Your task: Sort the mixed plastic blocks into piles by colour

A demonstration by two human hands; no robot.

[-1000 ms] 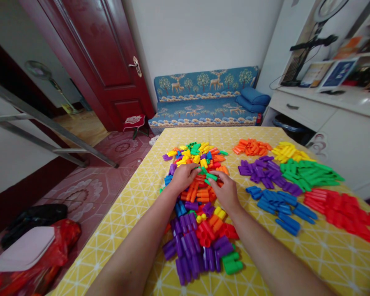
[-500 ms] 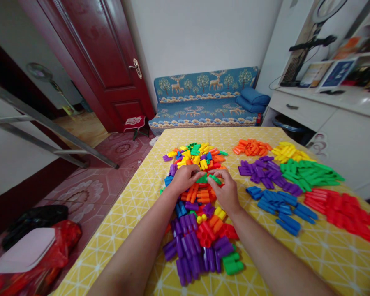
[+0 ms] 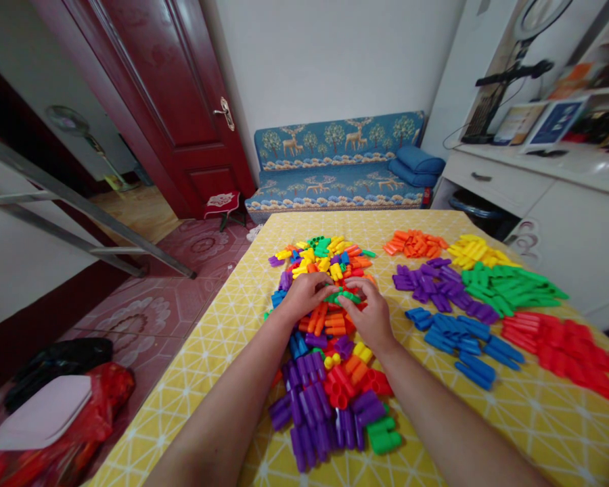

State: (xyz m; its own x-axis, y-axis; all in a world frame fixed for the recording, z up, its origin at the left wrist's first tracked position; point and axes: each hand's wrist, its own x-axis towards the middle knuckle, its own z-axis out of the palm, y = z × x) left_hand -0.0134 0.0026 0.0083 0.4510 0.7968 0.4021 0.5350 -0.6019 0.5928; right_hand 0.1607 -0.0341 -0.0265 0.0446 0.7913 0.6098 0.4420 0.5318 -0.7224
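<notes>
Between my two hands, above a mixed pile of plastic building blocks, are green bullet-shaped building blocks. My left hand pinches their left end, with thumb and fingers closed. At the right end, my right hand grips with thumb and fingertips. Whether the green pieces are fully joined is too small to tell. Orange blocks lie just under the hands, and yellow blocks beyond them. Closer to me are purple blocks and red blocks.
Sorted heaps stand on the right of the yellow tablecloth: orange, yellow, purple, green, blue and red. Behind the table is a blue sofa; a ladder leans at left.
The green blocks between my hands stood at an angle to each other; now they are closer together and nearly in line. Both hands stay in almost the same place.
</notes>
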